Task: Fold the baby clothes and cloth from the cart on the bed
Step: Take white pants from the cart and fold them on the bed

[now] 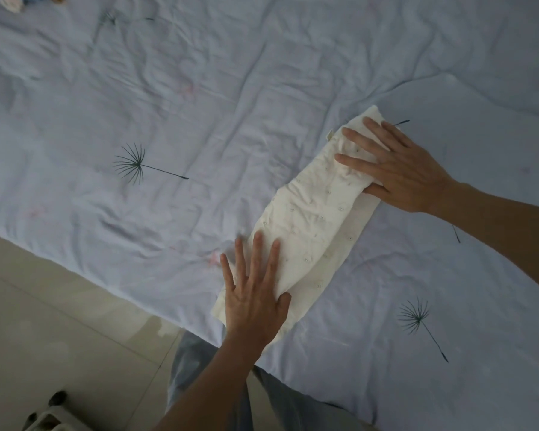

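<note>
a: what's nearest you?

b: the tiled floor (44, 306), and in the bottom left corner a bit of something that may be the cart (45, 415). too little of it shows to be sure. past that is the near edge of the bed (137, 104).

a: and your hands?

b: your left hand (252, 284) lies flat, fingers straight and spread, pressing the near end of the cream cloth (318, 219). the cloth lies on the bed close to that edge, folded into a long narrow strip that runs away from you to the right. your right hand (395, 169) is flat on the far end, fingers straight. its thumb sits at the strip's edge, and i cannot tell whether it is tucked under.

a: which step is this?

b: i'd say you're smoothing the long fold. the next move calls for bringing one end over onto the other with edges matched, while the other hand pins the middle so the soft layers don't slide.

a: and farther off?

b: wrinkled bed, then some small blurred things (13, 0) at the far left corner.
</note>
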`<control>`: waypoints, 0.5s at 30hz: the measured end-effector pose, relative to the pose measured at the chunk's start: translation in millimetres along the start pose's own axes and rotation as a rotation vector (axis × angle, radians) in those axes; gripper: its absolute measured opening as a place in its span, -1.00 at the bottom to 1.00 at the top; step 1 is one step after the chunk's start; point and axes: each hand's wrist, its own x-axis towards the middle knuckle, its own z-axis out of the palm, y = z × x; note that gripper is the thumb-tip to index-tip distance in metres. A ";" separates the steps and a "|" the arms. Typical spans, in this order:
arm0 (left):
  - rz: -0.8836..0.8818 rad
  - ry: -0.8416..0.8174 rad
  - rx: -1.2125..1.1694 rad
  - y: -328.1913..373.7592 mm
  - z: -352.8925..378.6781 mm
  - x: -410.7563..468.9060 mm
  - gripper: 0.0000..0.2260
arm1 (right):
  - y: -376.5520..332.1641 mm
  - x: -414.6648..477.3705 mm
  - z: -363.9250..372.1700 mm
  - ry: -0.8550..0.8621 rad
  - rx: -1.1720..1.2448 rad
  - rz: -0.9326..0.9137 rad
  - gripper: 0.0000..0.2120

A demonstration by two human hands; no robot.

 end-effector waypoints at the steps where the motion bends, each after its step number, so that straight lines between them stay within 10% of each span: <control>1: -0.009 0.000 -0.007 -2.9 0.1 -2.5 -0.19 | -0.7 1.4 -2.3 0.002 0.000 -0.005 -0.35; 15: -0.128 0.008 -0.082 -28.0 -8.0 -13.5 -0.25 | -10.1 41.4 -31.9 0.026 0.037 0.004 -0.42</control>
